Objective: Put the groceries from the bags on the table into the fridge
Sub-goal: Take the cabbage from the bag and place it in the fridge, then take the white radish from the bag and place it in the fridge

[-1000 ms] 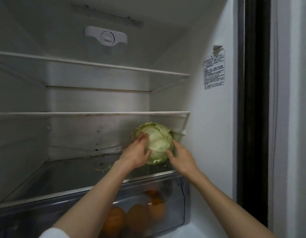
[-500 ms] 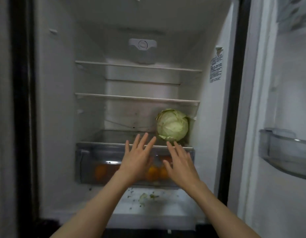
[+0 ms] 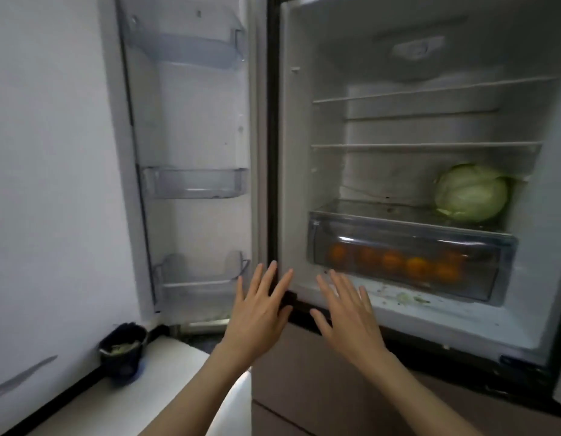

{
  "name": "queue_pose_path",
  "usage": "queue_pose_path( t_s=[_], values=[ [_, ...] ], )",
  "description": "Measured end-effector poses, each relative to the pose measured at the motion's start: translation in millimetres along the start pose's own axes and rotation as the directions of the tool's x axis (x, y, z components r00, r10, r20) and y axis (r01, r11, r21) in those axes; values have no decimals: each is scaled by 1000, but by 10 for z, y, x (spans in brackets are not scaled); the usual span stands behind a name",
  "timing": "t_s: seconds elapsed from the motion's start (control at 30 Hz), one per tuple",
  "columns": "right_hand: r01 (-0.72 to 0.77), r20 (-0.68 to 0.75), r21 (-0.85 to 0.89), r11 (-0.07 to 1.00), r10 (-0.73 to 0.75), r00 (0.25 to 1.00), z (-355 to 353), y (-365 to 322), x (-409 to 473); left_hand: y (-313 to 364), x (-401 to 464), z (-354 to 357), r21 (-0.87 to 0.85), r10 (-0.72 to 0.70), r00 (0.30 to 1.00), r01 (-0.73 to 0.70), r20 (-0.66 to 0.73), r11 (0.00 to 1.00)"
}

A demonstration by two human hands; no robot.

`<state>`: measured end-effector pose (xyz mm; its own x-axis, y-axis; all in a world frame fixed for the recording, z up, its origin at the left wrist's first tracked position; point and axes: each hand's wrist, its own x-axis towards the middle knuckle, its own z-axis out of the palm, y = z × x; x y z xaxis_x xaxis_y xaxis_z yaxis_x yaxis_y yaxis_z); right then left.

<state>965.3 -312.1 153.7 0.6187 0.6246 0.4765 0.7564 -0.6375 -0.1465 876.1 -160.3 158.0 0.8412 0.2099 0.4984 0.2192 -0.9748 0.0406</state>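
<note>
Green cabbage [image 3: 471, 192] sits shelved; left hand [image 3: 257, 309] and right hand [image 3: 348, 316] splayed, empty. Advise fetching the next item with both hands.

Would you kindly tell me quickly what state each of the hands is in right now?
Left hand: open, fingers straight and spread, holding nothing.
Right hand: open, fingers straight and spread, holding nothing.
</note>
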Motion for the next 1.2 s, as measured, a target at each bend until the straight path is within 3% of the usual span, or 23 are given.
queue_pose_path(
  t_s=[0.07,0.17,0.33,0.57,0.63,0.83,1.2],
  values=[
    [49,9,23,999,-49,999,254,-353,-130,-274,-423,-51,72,-80,994,75,78,995],
    [99,165,109,989,-117,979,588,-1049,-389,-810,-1201,-176,133,-201,967,181,155,975],
    [222,235,206,953,-268,934,951,-2339,-816,-1670,-2487,-513,246,-410,891,360,196,900],
    [402,239,342,850,-492,837,1251,-3976,-1388,-2498,-3958,-1123,289,-635,753,577,174,764],
    [464,173,361,809,-547,819,1325,-4369,-1405,-2713,-4297,-1281,290,-687,711,632,151,719],
    [566,228,399,722,-676,701,1553,-5595,-1416,-3389,-5066,-1661,316,-827,552,770,107,555],
    [629,199,533,565,-807,557,2408,-7489,-808,-5082,-5643,-1874,368,-930,363,859,54,356]
  ],
)
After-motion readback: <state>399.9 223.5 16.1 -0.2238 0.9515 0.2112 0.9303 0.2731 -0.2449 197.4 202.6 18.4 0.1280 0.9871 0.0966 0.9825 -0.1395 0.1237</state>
